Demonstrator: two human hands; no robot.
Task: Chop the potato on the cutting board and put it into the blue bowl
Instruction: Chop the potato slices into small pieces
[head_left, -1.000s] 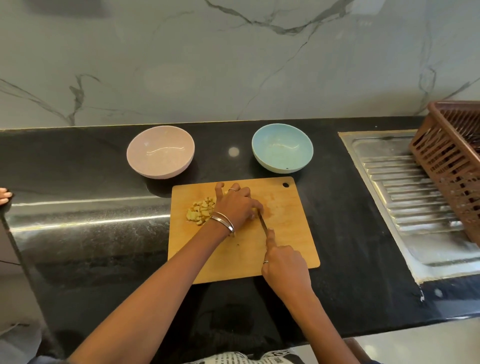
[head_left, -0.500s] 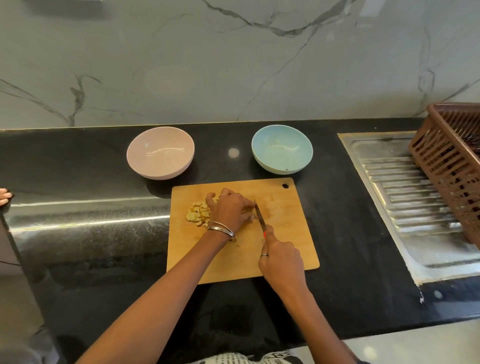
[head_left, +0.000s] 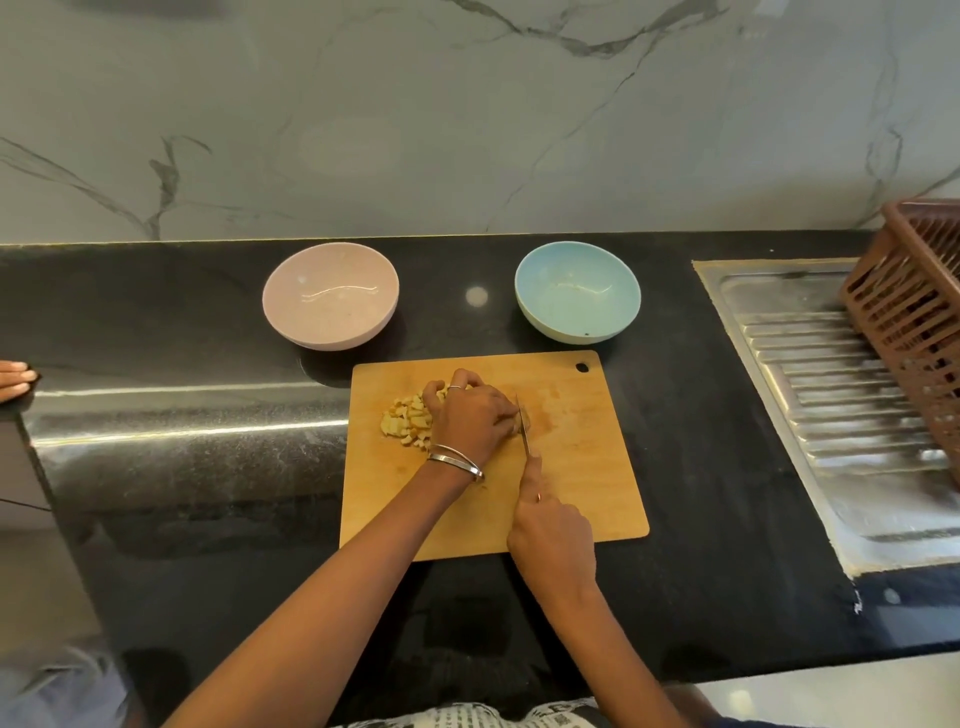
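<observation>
At frame centre your left hand (head_left: 475, 418) presses down on the cutting board (head_left: 582, 467) beside a heap of potato pieces (head_left: 408, 422); your right hand (head_left: 553, 540) grips the knife (head_left: 525, 428), blade against those knuckles. Above sits the blue bowl (head_left: 577, 299).

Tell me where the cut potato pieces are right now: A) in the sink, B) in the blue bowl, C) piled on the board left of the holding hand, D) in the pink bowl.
C: the pieces lie heaped on the board just left of the left hand, while the blue bowl and pink bowl hold no potato.
</observation>
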